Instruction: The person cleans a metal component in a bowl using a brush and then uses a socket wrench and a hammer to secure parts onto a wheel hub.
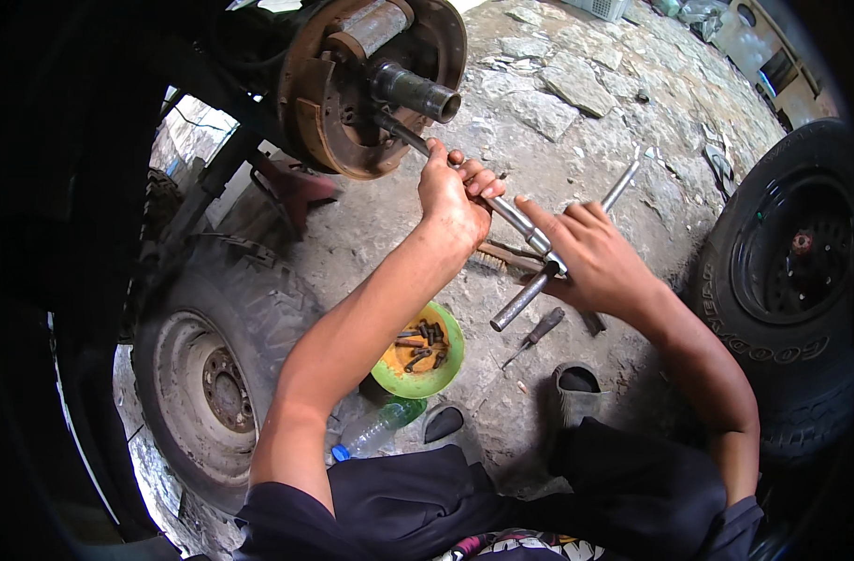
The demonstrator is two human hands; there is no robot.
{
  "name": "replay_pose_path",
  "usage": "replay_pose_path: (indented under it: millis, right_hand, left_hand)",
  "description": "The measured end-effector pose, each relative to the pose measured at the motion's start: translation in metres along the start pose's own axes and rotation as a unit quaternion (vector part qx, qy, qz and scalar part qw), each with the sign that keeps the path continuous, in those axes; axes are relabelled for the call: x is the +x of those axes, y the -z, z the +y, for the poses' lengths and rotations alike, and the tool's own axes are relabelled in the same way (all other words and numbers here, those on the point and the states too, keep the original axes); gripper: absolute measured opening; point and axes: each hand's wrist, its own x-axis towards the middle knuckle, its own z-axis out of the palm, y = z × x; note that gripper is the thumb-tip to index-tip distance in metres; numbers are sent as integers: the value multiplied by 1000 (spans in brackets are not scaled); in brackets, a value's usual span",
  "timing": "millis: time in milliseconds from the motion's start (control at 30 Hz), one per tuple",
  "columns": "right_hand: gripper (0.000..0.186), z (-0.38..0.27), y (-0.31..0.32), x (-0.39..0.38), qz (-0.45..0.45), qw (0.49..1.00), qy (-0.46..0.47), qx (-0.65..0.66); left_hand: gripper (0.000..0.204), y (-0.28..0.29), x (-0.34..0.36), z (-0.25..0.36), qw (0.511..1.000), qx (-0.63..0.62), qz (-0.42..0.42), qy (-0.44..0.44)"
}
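A long steel socket wrench (518, 219) with a sliding crossbar (521, 299) reaches into the rusty brake backing plate (309, 126), below the protruding spindle (417, 89). My left hand (453, 201) is closed round the shaft, fingers wrapped over it. My right hand (590, 252) grips the wrench at its junction with the crossbar, index finger lying along the shaft; part of that junction is hidden under it. Below them on the stone floor lie a wire brush (492, 260) and a screwdriver (544, 329). A green bowl (445, 365) holds several bolts in orange liquid.
A large tyre with a grey rim (184, 374) stands at left, near a red jack stand (288, 192). Stacked wheels (726, 280) are at right. A plastic bottle (371, 432) lies by my sandals (576, 393). A white crate (600, 7) sits at the back of the rough stone floor (576, 122).
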Motion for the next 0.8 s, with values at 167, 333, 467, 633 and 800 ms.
replay_pose_path:
  millis: [167, 333, 467, 633, 800]
  right_hand:
    - [121, 41, -27, -17, 322, 929, 119, 138]
    - [79, 9, -55, -13, 271, 387, -358, 805]
    - [47, 20, -56, 12, 298, 432, -273, 806]
    - [25, -3, -17, 14, 286, 732, -120, 607]
    - [47, -15, -5, 8, 73, 986, 134, 63]
  left_hand:
    - [49, 0, 1, -3, 1000, -18, -12, 5]
    - [49, 4, 0, 1, 1000, 5, 0, -14]
    - [48, 7, -1, 0, 999, 18, -49, -5]
    - [50, 8, 6, 9, 996, 41, -60, 45]
    - [51, 5, 22, 20, 996, 33, -48, 65]
